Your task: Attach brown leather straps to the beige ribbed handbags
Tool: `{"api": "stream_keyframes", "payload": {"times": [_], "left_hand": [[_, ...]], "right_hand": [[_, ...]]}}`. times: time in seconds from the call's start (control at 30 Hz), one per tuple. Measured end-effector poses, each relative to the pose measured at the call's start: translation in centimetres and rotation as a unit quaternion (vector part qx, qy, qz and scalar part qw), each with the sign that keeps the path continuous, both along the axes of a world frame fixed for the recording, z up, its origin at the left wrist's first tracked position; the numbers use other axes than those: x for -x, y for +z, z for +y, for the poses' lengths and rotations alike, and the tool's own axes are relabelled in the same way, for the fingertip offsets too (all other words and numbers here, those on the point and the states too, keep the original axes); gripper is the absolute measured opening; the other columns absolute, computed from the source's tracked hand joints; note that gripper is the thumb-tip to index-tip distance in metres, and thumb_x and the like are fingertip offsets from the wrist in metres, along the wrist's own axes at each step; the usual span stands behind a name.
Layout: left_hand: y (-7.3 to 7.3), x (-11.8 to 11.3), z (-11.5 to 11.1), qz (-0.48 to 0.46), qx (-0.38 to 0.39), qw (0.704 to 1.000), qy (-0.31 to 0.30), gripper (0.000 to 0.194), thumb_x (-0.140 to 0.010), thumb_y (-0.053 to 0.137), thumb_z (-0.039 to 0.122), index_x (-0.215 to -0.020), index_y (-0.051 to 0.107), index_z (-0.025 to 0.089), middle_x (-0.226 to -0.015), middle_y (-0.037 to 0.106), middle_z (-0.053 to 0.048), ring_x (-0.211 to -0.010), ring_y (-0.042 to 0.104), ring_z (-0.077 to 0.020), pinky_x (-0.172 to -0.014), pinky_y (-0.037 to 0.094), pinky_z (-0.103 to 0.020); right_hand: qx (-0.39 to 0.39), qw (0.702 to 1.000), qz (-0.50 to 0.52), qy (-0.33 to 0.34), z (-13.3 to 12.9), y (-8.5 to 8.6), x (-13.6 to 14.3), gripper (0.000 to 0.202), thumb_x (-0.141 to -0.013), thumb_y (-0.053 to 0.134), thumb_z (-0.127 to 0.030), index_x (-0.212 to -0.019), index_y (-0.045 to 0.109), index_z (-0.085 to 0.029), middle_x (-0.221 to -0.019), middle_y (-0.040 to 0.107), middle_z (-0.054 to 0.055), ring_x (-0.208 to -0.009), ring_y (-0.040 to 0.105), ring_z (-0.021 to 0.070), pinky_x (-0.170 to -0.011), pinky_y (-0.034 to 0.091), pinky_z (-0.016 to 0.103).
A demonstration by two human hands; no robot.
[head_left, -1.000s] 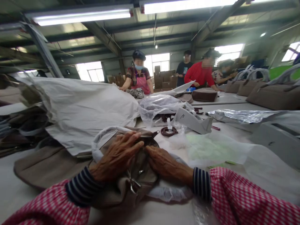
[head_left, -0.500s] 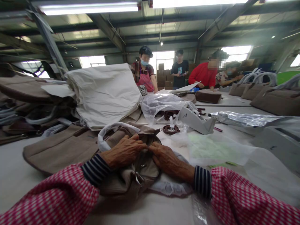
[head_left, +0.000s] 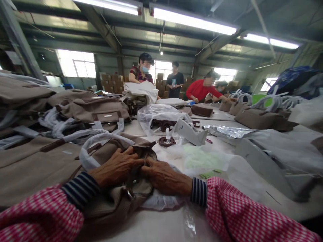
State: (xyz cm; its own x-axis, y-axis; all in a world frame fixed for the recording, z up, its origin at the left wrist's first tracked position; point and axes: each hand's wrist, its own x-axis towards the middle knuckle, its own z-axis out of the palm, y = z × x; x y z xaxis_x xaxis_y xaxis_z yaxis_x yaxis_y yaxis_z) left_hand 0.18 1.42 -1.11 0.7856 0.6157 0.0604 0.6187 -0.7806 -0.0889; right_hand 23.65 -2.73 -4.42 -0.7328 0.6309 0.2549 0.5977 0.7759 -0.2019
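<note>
A taupe handbag [head_left: 111,205] lies on the table right in front of me, its handles [head_left: 88,148] wrapped in white padding. My left hand [head_left: 117,166] rests across the bag, its fingers closed on the fabric near the end. At that same end, my right hand [head_left: 164,174] pinches the bag's edge, its fingertips meeting those of my left. Whatever small part lies between the fingertips is hidden. Below the hands hangs a silver metal clasp [head_left: 130,194]. A metal ring shows at the bag's far corner.
More taupe bags [head_left: 93,106] are heaped at the left. Beyond my hands lie a coiled brown strap [head_left: 166,141], a clear plastic bag [head_left: 148,116] of straps and a grey-white holder [head_left: 189,131]. Finished-looking bags [head_left: 259,117] stand at the right. Co-workers [head_left: 202,89] are across the table.
The view has turned right and upward a little. A large white sheet across the table has come down, uncovering the heaped bags. Both hands stay at the same end of the handbag.
</note>
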Motion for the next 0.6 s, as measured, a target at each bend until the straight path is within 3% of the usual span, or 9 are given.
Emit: {"api": "stream_keyframes", "payload": {"times": [0.1,0.17,0.27,0.43,0.6], "left_hand": [[-0.8,0.1,0.0,0.004,-0.057,0.998,-0.037,0.015,-0.101,0.059,0.017,-0.107,0.066,0.029,-0.104,0.068,-0.003,-0.110,0.052,-0.0311,-0.096,0.036,-0.054],[-1.5,0.1,0.1,0.009,-0.096,0.993,-0.061,0.020,-0.099,0.059,0.013,-0.110,0.065,0.029,-0.107,0.068,-0.003,-0.115,0.051,-0.0328,-0.107,0.029,-0.064],[-2.3,0.2,0.4,0.015,-0.130,0.989,-0.075,0.024,-0.097,0.061,0.012,-0.113,0.066,0.029,-0.113,0.069,-0.005,-0.121,0.050,-0.0354,-0.112,0.023,-0.070],[-2.3,0.3,0.4,-0.012,-0.117,0.988,-0.102,0.036,-0.093,0.064,0.008,-0.119,0.065,0.032,-0.135,0.065,-0.004,-0.136,0.044,-0.0343,-0.116,0.017,-0.066],[-1.0,0.4,-0.1,-0.039,0.004,0.996,-0.078,0.027,-0.093,0.061,0.004,-0.102,0.065,0.028,-0.107,0.071,0.001,-0.116,0.053,-0.0270,-0.103,0.026,-0.052]], "right_hand": [[0.006,1.000,-0.004,-0.006,-0.5,0.2,-0.6,0.020,-0.100,0.048,-0.011,-0.116,0.058,-0.020,-0.112,0.059,0.006,-0.079,0.051,0.0146,-0.069,0.040,0.027],[0.019,1.000,-0.008,-0.003,-0.7,0.5,-1.0,0.021,-0.099,0.050,-0.011,-0.115,0.059,-0.019,-0.112,0.061,0.006,-0.081,0.053,0.0149,-0.071,0.041,0.027],[0.055,0.998,-0.006,0.010,-1.1,1.2,-2.0,0.020,-0.097,0.054,-0.011,-0.113,0.064,-0.019,-0.113,0.064,0.006,-0.087,0.059,0.0158,-0.076,0.045,0.027],[0.077,0.996,0.050,-0.014,-0.9,3.9,-5.4,0.026,-0.095,0.058,-0.010,-0.113,0.072,-0.021,-0.110,0.071,0.005,-0.093,0.066,0.0168,-0.083,0.048,0.028],[0.012,0.973,0.168,-0.157,2.2,7.4,-10.4,0.021,-0.096,0.060,-0.025,-0.103,0.078,-0.017,-0.098,0.075,0.007,-0.082,0.065,0.0168,-0.075,0.048,0.030]]}}
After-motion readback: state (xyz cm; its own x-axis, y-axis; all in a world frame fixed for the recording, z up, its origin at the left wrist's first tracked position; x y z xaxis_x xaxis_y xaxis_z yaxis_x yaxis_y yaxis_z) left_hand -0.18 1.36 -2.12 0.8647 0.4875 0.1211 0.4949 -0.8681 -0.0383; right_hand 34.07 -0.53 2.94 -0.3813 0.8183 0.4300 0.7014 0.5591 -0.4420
